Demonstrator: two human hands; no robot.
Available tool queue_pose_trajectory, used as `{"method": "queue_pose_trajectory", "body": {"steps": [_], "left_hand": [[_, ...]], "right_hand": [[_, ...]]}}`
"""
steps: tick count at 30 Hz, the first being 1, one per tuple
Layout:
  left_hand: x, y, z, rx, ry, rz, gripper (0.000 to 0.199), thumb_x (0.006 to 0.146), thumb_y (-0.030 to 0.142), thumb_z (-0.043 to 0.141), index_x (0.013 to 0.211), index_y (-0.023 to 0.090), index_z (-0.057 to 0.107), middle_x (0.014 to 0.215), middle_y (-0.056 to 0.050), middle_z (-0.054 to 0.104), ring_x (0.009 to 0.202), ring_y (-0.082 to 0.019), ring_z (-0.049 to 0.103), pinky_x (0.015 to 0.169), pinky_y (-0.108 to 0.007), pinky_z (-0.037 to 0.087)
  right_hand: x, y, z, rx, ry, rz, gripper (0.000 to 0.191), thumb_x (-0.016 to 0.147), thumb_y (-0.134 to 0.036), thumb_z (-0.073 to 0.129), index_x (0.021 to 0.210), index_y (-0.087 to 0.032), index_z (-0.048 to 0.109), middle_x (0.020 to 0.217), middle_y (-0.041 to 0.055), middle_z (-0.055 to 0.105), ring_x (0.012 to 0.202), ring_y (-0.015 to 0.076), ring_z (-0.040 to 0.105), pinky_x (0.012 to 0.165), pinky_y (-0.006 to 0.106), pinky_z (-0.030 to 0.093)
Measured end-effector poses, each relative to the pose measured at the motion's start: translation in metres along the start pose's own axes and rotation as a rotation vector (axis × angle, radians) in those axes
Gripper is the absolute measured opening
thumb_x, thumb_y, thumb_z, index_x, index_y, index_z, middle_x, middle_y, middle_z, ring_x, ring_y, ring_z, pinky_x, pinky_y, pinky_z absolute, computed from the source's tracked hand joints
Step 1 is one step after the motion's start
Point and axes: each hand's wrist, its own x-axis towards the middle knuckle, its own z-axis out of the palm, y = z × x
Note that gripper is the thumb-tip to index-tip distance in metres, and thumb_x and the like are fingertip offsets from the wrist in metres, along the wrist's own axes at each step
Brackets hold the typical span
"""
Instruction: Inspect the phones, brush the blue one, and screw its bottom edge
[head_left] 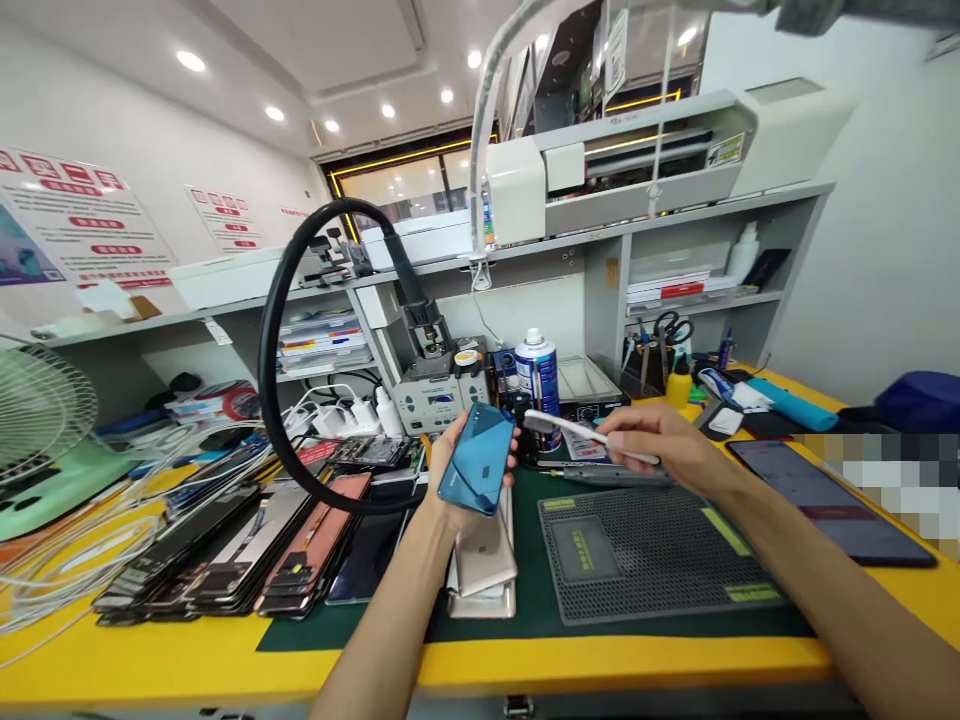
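A blue glossy smartphone (474, 462) rests tilted in my left hand (448, 450), its back facing me and my fingers curled round its edges. My right hand (660, 440) pinches a white-handled brush (574, 430) that looks like a toothbrush. Its dark bristle end points left, close to the phone's upper right edge; whether the two touch I cannot tell. Beneath my left hand lie gold phone housings (484, 560) in a small stack. A grey perforated repair mat (667, 565) spreads below my right hand on the dark green mat (525, 630).
Rows of stacked phone screens (247, 550) and a looped black hose (274, 350) occupy the left. Behind stand a hot-air station (442, 400) and a blue spray can (537, 375). A large dark tablet (832, 500) lies right, below scissors (671, 330) in a holder.
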Motion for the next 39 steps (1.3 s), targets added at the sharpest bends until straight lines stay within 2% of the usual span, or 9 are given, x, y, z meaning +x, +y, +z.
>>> {"method": "queue_pose_trajectory", "body": {"steps": [6,11,18,22,24,27,30,33,39], "left_hand": [[-0.01,0.01,0.001,-0.113,-0.118,0.075,0.062,0.095,0.053,0.037,0.119,0.0,0.057,0.09,-0.016,0.058,0.07,-0.021,0.057,0.052,-0.03,0.051],[-0.014,0.014,-0.005,-0.196,-0.108,0.154,0.058,0.092,0.049,0.045,0.123,0.001,0.052,0.091,-0.016,0.056,0.068,-0.017,0.051,0.044,-0.023,0.045],[-0.016,0.01,0.008,-0.07,0.027,0.201,0.052,0.093,0.047,0.04,0.111,0.002,0.06,0.087,-0.016,0.06,0.065,-0.02,0.056,0.05,-0.032,0.051],[-0.02,0.005,0.021,0.013,0.147,0.189,0.051,0.094,0.048,0.039,0.102,0.004,0.064,0.082,-0.015,0.064,0.06,-0.02,0.06,0.048,-0.033,0.053],[-0.02,0.001,0.026,0.067,0.099,0.033,0.054,0.094,0.053,0.04,0.1,0.006,0.065,0.081,-0.014,0.065,0.057,-0.021,0.061,0.045,-0.034,0.055],[-0.019,-0.008,0.03,0.152,-0.033,-0.294,0.06,0.091,0.062,0.043,0.099,0.007,0.066,0.08,-0.014,0.067,0.055,-0.023,0.064,0.043,-0.037,0.057],[-0.016,-0.02,0.03,0.258,-0.061,-0.473,0.062,0.088,0.065,0.049,0.095,0.006,0.067,0.08,-0.014,0.068,0.053,-0.023,0.066,0.041,-0.037,0.057],[-0.014,-0.029,0.031,0.336,-0.088,-0.503,0.064,0.087,0.069,0.048,0.092,0.008,0.066,0.079,-0.014,0.069,0.05,-0.023,0.066,0.038,-0.035,0.055],[-0.026,-0.018,0.041,0.375,-0.109,-0.173,0.076,0.087,0.077,0.036,0.104,0.009,0.065,0.089,-0.021,0.069,0.065,-0.027,0.069,0.04,-0.03,0.052]], "right_hand": [[-0.019,-0.001,-0.069,-0.352,-0.027,0.196,0.028,0.077,-0.042,0.072,0.088,-0.015,0.073,0.071,0.003,0.063,0.064,0.0149,0.054,0.056,0.025,0.04],[-0.02,0.019,-0.084,-0.745,0.121,0.298,0.025,0.075,-0.038,0.071,0.086,-0.016,0.077,0.067,0.0023,0.065,0.063,0.0183,0.057,0.058,0.028,0.039],[-0.001,0.031,-0.059,-0.844,0.37,0.139,0.034,0.089,-0.038,0.058,0.107,-0.015,0.075,0.111,0.0131,0.072,0.103,0.0282,0.063,0.085,0.034,0.046],[0.002,0.015,-0.02,-0.677,0.306,-0.025,0.034,0.091,-0.042,0.057,0.1,-0.015,0.075,0.093,0.0093,0.073,0.081,0.022,0.064,0.071,0.031,0.049],[0.001,0.006,0.007,-0.591,0.312,-0.183,0.031,0.091,-0.039,0.057,0.105,-0.016,0.073,0.091,0.0089,0.071,0.076,0.0205,0.062,0.067,0.031,0.049],[-0.003,-0.006,0.042,-0.584,0.276,-0.436,0.048,0.088,-0.033,0.061,0.133,-0.018,0.06,0.119,0.0133,0.063,0.11,0.0273,0.058,0.093,0.04,0.048],[-0.004,-0.012,0.056,-0.508,0.073,-0.333,0.075,0.085,-0.038,0.069,0.151,-0.023,0.039,0.142,0.014,0.05,0.126,0.03,0.05,0.102,0.045,0.044],[0.0,-0.011,0.051,-0.298,-0.153,-0.115,0.062,0.085,-0.044,0.071,0.139,-0.019,0.053,0.119,0.0116,0.065,0.101,0.0239,0.063,0.084,0.037,0.052],[0.003,0.002,0.017,0.023,-0.188,0.08,0.045,0.068,-0.042,0.087,0.084,-0.017,0.053,0.073,-0.003,0.061,0.065,0.0144,0.061,0.06,0.029,0.054]]}}
